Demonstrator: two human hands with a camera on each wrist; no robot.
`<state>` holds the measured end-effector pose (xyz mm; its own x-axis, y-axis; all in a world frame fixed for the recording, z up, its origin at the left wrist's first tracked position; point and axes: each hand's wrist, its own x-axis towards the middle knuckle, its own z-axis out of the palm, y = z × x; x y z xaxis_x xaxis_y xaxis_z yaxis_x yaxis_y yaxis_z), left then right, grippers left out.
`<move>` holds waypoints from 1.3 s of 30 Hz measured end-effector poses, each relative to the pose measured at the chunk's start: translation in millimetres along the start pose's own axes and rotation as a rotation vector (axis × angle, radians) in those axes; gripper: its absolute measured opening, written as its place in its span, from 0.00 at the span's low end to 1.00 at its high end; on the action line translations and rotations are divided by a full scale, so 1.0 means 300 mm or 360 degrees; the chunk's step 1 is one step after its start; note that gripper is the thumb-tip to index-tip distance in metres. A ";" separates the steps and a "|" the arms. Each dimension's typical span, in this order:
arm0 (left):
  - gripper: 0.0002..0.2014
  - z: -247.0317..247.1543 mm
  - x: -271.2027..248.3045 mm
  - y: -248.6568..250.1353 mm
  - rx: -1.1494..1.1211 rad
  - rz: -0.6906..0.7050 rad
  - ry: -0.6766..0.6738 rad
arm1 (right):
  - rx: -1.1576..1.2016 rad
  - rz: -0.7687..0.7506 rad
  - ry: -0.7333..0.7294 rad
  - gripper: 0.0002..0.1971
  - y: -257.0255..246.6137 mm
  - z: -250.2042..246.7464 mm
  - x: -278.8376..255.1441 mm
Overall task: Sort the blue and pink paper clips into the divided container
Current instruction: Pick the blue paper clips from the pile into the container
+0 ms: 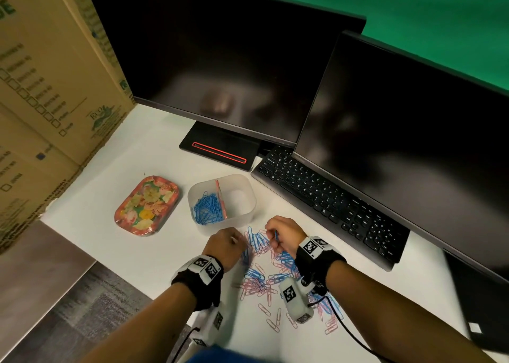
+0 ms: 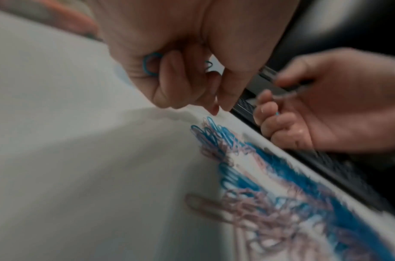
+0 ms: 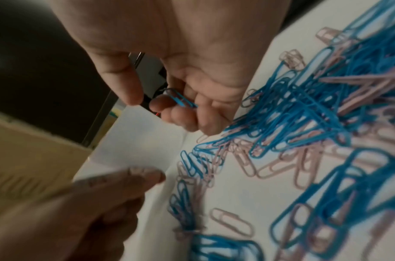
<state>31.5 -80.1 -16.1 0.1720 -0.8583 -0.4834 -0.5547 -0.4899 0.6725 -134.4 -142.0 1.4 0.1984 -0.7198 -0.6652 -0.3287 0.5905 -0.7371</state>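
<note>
A pile of blue and pink paper clips [image 1: 271,269] lies on the white desk between my hands. My left hand [image 1: 230,243] hovers at the pile's left edge with curled fingers holding blue clips [image 2: 150,64] in the palm. My right hand [image 1: 281,233] is at the pile's far side, its curled fingers holding a blue clip [image 3: 181,99]. The translucent divided container [image 1: 248,190] stands just beyond the hands; its left compartment holds several blue clips [image 1: 208,207], and the right compartment looks bare. A pink divider strip runs through its middle.
A flowered tin tray [image 1: 146,205] sits left of the container. A black keyboard [image 1: 330,200] and two dark monitors [image 1: 220,68] stand behind and to the right. A cardboard box [image 1: 49,93] walls the left side. The desk's edge drops off at the lower left.
</note>
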 end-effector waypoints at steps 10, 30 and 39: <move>0.12 0.015 -0.006 0.032 0.0627 0.0233 -0.0088 | -0.1763 -0.0275 0.0312 0.21 0.027 0.091 0.009; 0.12 0.004 0.058 0.043 0.0969 0.0332 -0.0086 | -0.1668 -0.0088 0.0262 0.12 0.020 0.112 0.040; 0.06 0.007 0.069 0.024 0.0758 0.0278 -0.0208 | -0.0772 -0.0216 0.0195 0.03 0.011 -0.001 0.004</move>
<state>29.2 -101.2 -22.5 -0.0424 -0.8799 -0.4732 -0.8801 -0.1913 0.4346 -135.6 -141.1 -1.8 0.1690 -0.8328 -0.5272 -0.7034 0.2728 -0.6563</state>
